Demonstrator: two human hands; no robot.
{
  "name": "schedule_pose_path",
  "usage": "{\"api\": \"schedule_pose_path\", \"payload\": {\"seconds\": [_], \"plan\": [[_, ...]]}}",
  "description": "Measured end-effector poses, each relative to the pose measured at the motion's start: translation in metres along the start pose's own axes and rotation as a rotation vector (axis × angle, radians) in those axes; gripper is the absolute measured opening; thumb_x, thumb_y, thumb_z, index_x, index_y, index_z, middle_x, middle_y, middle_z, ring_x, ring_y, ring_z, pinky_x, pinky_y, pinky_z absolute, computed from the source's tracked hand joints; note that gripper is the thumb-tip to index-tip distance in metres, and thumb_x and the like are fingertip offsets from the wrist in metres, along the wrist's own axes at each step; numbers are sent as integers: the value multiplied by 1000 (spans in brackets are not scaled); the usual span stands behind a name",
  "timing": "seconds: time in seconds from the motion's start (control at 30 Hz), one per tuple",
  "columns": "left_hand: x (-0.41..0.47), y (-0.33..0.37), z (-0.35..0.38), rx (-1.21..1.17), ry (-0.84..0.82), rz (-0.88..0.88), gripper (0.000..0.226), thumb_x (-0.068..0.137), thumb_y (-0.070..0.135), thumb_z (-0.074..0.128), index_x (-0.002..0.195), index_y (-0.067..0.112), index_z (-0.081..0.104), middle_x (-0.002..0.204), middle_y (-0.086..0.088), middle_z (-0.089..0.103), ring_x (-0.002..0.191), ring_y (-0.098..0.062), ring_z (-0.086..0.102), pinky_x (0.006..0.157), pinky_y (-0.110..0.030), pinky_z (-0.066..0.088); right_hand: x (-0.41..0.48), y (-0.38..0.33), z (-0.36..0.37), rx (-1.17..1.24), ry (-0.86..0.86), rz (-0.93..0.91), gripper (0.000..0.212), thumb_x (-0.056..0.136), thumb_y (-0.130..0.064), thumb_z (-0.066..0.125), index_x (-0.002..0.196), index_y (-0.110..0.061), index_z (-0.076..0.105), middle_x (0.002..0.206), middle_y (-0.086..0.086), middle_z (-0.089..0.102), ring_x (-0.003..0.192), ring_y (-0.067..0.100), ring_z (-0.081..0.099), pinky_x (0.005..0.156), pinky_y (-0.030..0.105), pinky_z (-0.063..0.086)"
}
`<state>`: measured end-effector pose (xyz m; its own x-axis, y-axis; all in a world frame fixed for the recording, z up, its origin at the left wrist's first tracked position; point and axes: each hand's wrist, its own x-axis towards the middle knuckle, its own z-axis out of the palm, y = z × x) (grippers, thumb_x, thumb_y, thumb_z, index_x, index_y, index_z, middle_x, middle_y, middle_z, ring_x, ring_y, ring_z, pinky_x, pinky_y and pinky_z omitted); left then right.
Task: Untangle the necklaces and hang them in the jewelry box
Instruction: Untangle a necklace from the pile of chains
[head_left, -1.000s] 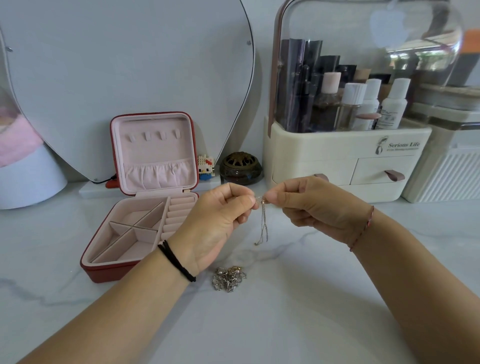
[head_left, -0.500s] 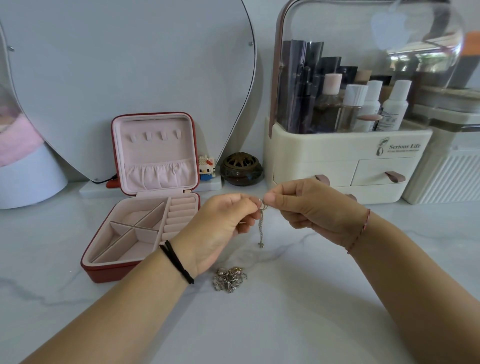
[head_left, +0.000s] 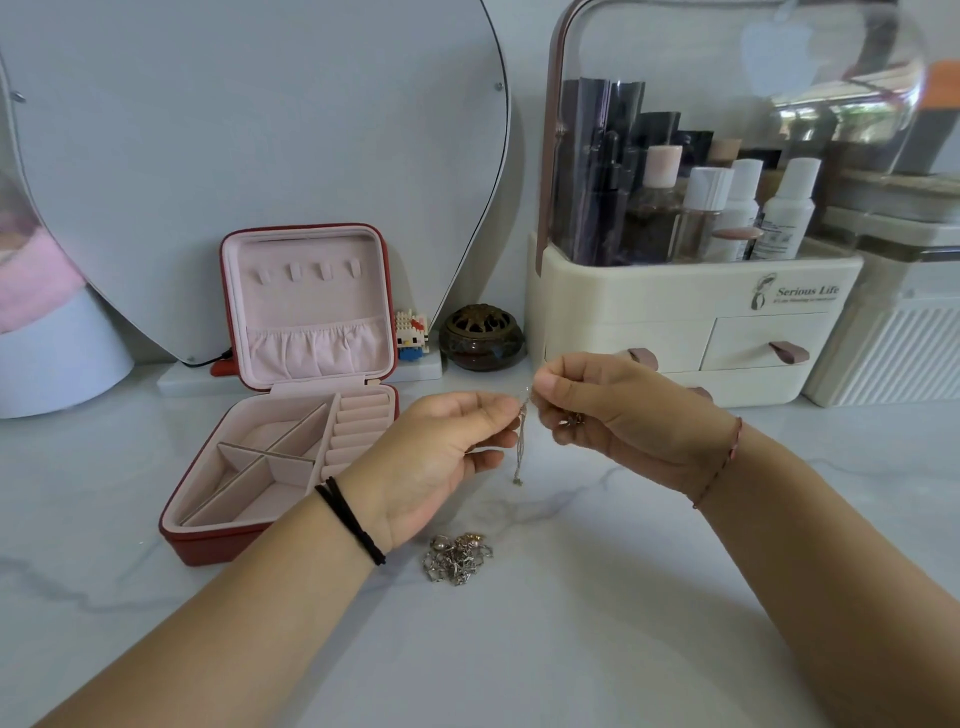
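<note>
A thin pale chain necklace hangs doubled between my two hands above the marble top. My left hand pinches it from the left, and my right hand pinches its top from the right. A small tangled heap of silver and gold necklaces lies on the table just below my left wrist. The red jewelry box stands open at the left, its pink lid upright with a row of empty hooks and a gathered pocket. Nothing lies in its bottom compartments.
A heart-shaped mirror leans against the wall behind the box. A small brick figure and a dark round incense pot stand beside it. A cream cosmetics organiser with bottles fills the back right. A white tub sits far left.
Both hands have stayed pinching the thin chain and shifted slightly; the hanging doubled end has swung a little. The heap on the table has not moved.
</note>
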<state>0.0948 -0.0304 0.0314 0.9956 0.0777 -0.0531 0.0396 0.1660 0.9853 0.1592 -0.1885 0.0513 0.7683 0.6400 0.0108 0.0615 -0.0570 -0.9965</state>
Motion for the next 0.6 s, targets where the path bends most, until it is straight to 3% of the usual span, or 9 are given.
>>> {"api": "schedule_pose_path", "payload": {"seconds": [0.17,0.27,0.4,0.6], "plan": [[1,-1,-1,-11,28,34,12,87,16,59,86,8,67,74,2,64,73,-9,58,66,-21,45,2,0,-1,226,-43,47,13,92,-6,51,82,-2,59,69,3,63,65,9,50,60,15,46],[2,0,0,-81,52,78,16,87,22,56,81,10,64,74,1,63,74,-10,59,71,-24,44,1,-2,-1,140,-20,61,13,91,-3,53,79,-3,56,69,4,63,55,6,44,52,14,40],[2,2,-1,-183,25,103,17,86,24,54,80,11,62,80,-1,67,80,-13,62,77,-26,47,2,0,-3,-162,137,20,13,86,-3,60,73,-4,57,64,8,47,52,9,34,48,16,31],[0,-2,-2,9,-9,119,20,87,20,56,103,11,63,91,-1,71,90,-12,64,87,-28,48,-1,-4,-4,-49,33,-11,10,88,-10,60,83,-2,60,60,1,42,52,8,29,48,17,24]]}}
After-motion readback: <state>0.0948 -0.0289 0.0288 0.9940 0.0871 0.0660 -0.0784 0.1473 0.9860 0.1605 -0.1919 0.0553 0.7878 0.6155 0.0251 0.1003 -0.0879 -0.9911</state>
